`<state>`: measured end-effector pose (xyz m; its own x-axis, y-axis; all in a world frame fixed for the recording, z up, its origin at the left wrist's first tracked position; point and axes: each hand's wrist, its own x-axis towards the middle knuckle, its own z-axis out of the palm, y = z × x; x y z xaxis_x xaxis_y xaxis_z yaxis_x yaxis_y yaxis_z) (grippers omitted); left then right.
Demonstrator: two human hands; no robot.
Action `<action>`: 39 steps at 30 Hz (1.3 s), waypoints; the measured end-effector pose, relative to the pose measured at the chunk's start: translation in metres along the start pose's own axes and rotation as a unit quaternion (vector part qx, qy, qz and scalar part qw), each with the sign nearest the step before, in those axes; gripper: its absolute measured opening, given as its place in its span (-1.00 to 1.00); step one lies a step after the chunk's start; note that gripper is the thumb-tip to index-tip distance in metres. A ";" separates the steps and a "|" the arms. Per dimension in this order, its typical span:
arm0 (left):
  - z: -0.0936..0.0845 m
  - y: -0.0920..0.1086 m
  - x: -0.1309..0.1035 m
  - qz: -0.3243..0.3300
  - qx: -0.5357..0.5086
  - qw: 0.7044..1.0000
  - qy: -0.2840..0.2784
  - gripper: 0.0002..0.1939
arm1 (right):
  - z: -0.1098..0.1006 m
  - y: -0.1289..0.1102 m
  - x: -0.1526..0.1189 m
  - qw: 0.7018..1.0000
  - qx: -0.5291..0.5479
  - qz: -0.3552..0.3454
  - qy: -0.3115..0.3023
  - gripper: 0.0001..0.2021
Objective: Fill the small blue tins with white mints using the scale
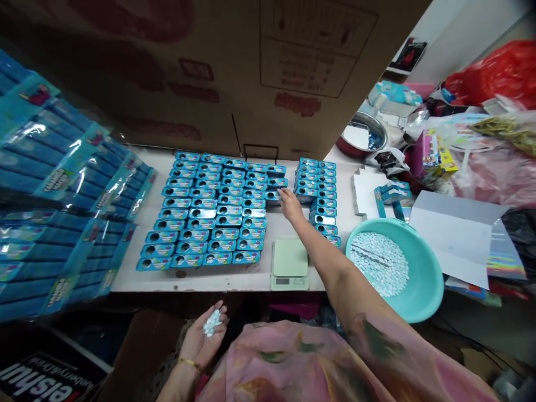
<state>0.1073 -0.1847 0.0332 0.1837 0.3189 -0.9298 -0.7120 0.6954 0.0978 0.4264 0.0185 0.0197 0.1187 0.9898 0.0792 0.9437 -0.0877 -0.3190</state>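
Observation:
My left hand [205, 334] is cupped palm up below the table's front edge, with a small heap of white tablets [212, 322] in it. My right hand [292, 205] reaches over the table, its fingers closed at the end of a small blue box [273, 195]. That box stands in a short column beside rows of similar blue boxes [209, 222], each with a dark round spot on top. To the right of my hand is another group of blue boxes [326, 195]. A pale green digital scale [290, 261] lies at the table's front edge.
A turquoise basin [427, 285] of white tablets stands at the right. Behind the boxes rises a large cardboard carton [234, 72]. Wrapped stacks of blue packages [62, 223] fill the left side. A metal bowl [368, 125] and plastic bags [494, 173] crowd the right.

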 end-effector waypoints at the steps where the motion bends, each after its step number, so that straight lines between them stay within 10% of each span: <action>1: -0.001 0.001 0.000 -0.001 0.000 1.000 0.003 -0.78 | -0.001 0.006 -0.001 1.000 -0.011 0.001 0.014 -0.61; 10: 0.000 0.000 -0.001 -0.009 0.005 1.000 0.021 -0.81 | -0.034 0.070 -0.019 0.985 -0.158 0.033 0.056 -0.75; 26: 0.008 -0.023 -0.016 -0.001 0.043 0.999 -0.015 -0.83 | -0.041 0.052 -0.013 0.982 -0.189 -0.012 -0.008 -0.71; 33: 0.009 -0.024 -0.013 -0.010 0.033 0.999 -0.030 -0.82 | -0.084 0.013 -0.099 0.966 -0.185 -0.167 -0.076 -0.73; 39: 0.036 -0.030 -0.007 -0.020 0.064 0.997 -0.038 -0.80 | -0.082 -0.017 -0.161 0.943 -0.162 -0.245 -0.155 -0.80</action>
<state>0.1522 -0.1849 0.0497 0.2645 0.3339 -0.9047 -0.6113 0.7837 0.1105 0.4168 -0.1483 0.0899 -0.4042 0.9017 -0.1536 0.9128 0.4083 -0.0057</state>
